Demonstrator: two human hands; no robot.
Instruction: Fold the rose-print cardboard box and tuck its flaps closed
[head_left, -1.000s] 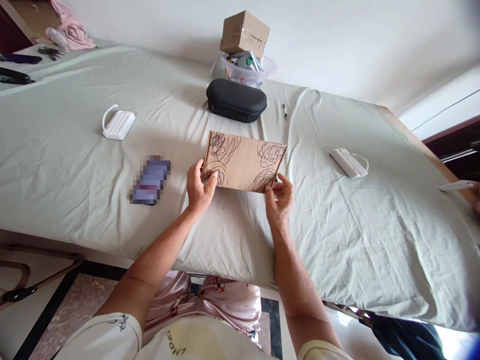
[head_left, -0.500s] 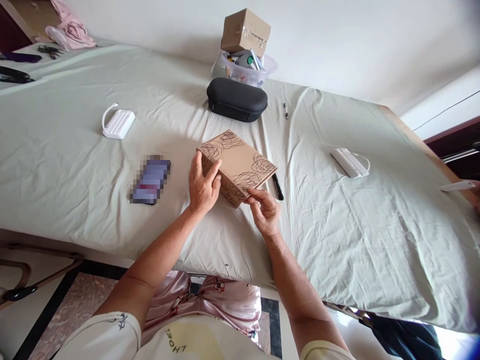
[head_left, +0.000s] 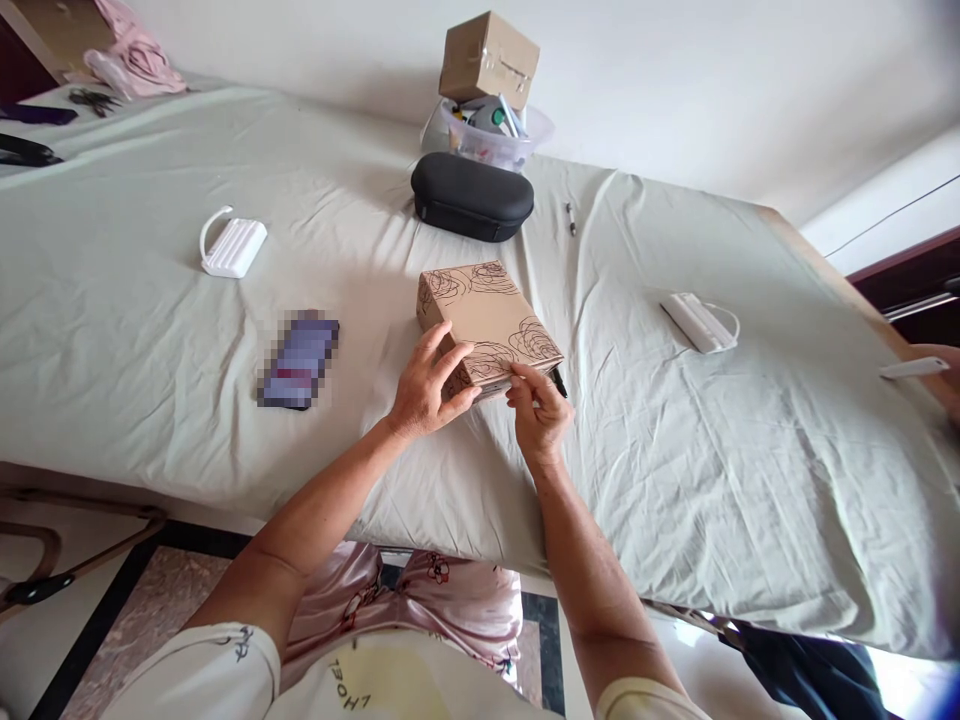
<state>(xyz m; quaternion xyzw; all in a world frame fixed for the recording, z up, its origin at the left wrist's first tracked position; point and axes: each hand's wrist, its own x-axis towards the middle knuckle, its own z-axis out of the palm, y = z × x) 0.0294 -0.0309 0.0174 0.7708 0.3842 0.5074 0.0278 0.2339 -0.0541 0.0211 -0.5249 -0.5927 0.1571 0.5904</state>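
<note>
A brown cardboard box [head_left: 487, 310] with black scribbled swirls near its corners lies on the cloth in front of me. My left hand [head_left: 429, 388] holds its near left corner, fingertips along the left top edge and thumb at the front, the fingers spaced apart. At the front edge of the lid, my right hand [head_left: 541, 408] pinches the cardboard between thumb and fingers. A narrow dark gap shows under the lid's front edge. Just beyond the right hand, part of a black pen [head_left: 560, 380] sticks out beside the box, mostly hidden.
Behind the box sits a black zippered case [head_left: 472, 197], then a plastic basin [head_left: 495, 148] with a carton [head_left: 489, 60] on top. A phone [head_left: 300, 358] and white power bank [head_left: 235, 248] lie left; another power bank [head_left: 697, 322] lies right. Another person's hand [head_left: 951, 375] shows at the right edge.
The box has turned clockwise and shifted slightly right, covering more of the pen. My left hand has slid nearer to me and right, to the near corner; the right hand keeps pinching the front edge.
</note>
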